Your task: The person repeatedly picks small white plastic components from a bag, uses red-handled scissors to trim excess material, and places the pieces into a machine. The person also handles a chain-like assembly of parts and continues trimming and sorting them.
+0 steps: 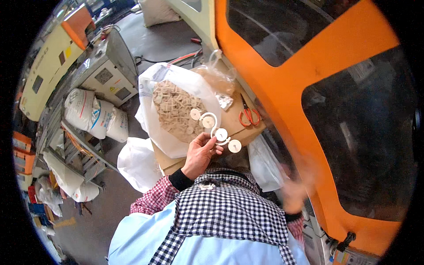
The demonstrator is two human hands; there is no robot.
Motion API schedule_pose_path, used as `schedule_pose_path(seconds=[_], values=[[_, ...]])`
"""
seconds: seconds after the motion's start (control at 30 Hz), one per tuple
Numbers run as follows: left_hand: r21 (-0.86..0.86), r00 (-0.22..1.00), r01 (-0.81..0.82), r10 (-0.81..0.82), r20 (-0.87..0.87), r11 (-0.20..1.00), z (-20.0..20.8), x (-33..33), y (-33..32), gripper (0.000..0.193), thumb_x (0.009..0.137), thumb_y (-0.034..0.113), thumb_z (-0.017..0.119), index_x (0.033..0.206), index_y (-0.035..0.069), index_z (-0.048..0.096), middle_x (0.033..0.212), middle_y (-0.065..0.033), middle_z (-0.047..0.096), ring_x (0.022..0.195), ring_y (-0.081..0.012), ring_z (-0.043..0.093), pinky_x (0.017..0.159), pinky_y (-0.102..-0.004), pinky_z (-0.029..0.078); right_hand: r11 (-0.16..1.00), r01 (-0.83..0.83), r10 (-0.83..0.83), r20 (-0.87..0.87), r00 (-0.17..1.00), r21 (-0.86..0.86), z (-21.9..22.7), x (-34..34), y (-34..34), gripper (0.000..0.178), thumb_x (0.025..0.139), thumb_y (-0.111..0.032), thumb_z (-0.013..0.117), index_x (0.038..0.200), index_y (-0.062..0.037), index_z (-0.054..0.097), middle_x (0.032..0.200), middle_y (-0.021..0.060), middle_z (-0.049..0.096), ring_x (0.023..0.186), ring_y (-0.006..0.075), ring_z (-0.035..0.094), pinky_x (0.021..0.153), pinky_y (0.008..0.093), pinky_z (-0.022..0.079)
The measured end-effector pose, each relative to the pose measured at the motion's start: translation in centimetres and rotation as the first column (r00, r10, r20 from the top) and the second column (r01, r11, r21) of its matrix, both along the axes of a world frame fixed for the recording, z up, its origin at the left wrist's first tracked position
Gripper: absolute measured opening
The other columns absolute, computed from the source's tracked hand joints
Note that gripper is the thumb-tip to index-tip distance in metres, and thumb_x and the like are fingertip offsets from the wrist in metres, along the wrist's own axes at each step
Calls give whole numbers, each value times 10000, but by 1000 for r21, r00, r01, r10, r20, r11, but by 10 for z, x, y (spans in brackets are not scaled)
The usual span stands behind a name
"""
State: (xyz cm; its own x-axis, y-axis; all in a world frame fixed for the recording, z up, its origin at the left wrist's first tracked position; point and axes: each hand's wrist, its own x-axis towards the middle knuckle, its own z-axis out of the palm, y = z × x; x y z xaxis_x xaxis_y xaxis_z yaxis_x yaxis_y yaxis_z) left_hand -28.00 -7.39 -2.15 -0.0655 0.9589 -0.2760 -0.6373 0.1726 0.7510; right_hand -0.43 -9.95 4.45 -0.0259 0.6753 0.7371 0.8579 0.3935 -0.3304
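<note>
Pinched between the thumb and fingers of my left hand is a white moulded plastic runner with round discs; its curved arm links several discs. It is held up over the near right edge of an open white sack. Inside that sack lies a heap of small beige plastic pieces. My right hand is off to the right, beside the orange machine door. Motion smears its fingers, so I cannot make out their pose or any hold.
Red-handled scissors lie on the cardboard right of the sack, near a clear plastic bag. Full white sacks stand at left by a grey cabinet. Hoses cross the floor behind. The orange door borders the right side.
</note>
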Motion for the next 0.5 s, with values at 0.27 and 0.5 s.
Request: schedule_pose_path(seconds=[0.27, 0.5], values=[[-53, 981, -130, 137, 140, 990, -5, -35, -35, 220, 915, 103, 523, 1083, -36, 488, 917, -95, 604, 712, -128, 600, 648, -233, 507, 543, -821, 837, 37, 545, -177, -63, -129, 71, 411, 783, -91, 618, 1169, 2, 515, 1119, 178, 539, 973, 307, 563, 805, 360, 491], [-73, 947, -291, 298, 117, 954, -8, -42, -63, 190, 914, 95, 523, 1060, -25, 504, 898, -70, 602, 708, -125, 602, 623, -229, 498, 409, -896, 912, 87, 400, -170, -74, -168, 81, 391, 839, -127, 591, 1194, 0, 488, 1075, 163, 577, 862, 306, 601, 730, 355, 506]])
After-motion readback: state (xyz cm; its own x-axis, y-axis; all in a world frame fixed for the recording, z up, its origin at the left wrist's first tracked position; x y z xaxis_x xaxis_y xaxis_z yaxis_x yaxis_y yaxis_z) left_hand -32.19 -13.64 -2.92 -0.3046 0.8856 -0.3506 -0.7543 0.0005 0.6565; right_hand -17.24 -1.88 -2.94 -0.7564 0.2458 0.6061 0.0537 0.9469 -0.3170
